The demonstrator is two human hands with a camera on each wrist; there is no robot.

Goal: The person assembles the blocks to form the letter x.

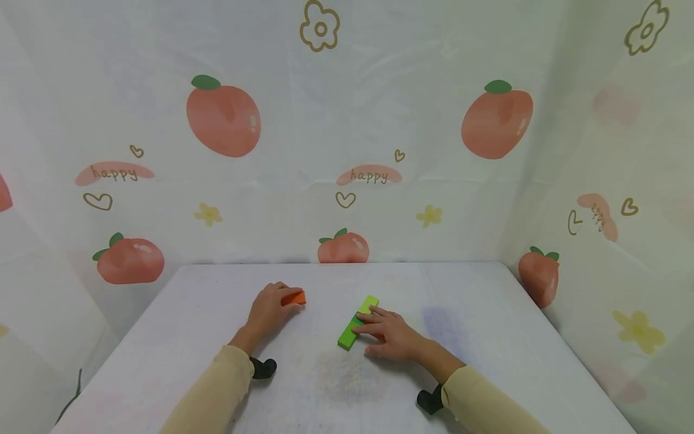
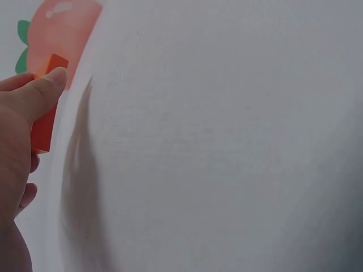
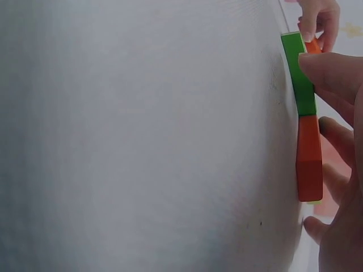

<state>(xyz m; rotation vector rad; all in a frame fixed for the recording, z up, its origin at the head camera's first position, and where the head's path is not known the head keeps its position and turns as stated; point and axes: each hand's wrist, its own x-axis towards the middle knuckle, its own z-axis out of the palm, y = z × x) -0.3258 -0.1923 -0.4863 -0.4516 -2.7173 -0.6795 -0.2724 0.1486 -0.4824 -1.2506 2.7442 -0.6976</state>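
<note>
My left hand [image 1: 273, 310] pinches an orange block [image 1: 295, 298] near the table's back left. In the left wrist view, its thumb lies across this orange block [image 2: 44, 133]. Toward the middle, a slanting row of blocks includes a light green block [image 1: 368, 302] at the far end and a green block [image 1: 346, 339] at the near end. My right hand [image 1: 393, 337] is spread over the row, fingertips on or close to its top, thumb on the near side. In the right wrist view, a red-orange block [image 3: 309, 164] adjoins the green block [image 3: 302, 85]; the hand hides it in the head view.
The blocks lie on a white table [image 1: 303, 386] with a bluish stain [image 1: 441, 325] at right and a greyish smudge at the front. A white curtain [image 1: 293, 138] printed with fruit stands behind and along the sides. Dark wrist straps [image 1: 264, 368] show at both sleeves.
</note>
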